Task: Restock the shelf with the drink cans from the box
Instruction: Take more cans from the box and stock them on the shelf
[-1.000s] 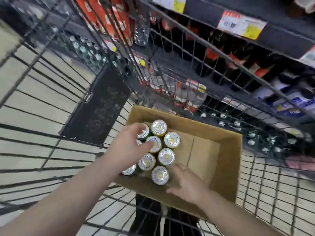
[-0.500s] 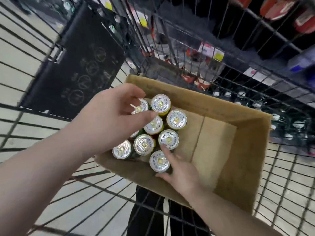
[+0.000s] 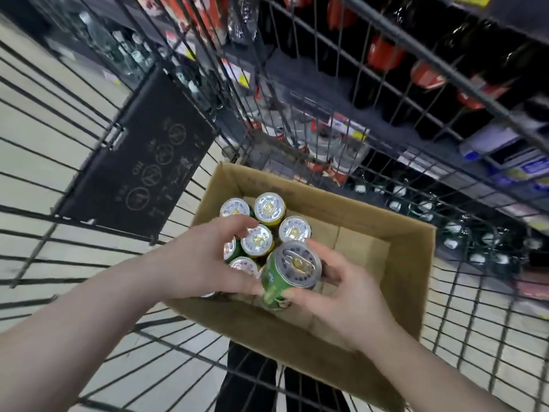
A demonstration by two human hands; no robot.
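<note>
Where the black wire bars of the cart cross the view, they stand between the box and the shelf beyond it. Dark bottles with red labels and yellow-and-white price tags show there, blurred. A matt black placard printed with 4 circled symbols hangs on the cart's far-left wall.

The box, of brown corrugated cardboard, sits on the cart's wire floor, and its right half shows bare board. Cylindrical cans with silver ring-pull lids cluster along its left wall; at least 6 tops show.

The right hand has its grip clenched round 1 glossy green can. This can is tilted, stands higher than the other tops and is near the box's near wall.

The left hand arches over the cluster with fingers curled. Its thumb lies against the green can, but whether its grip holds any can cannot be told.
</note>
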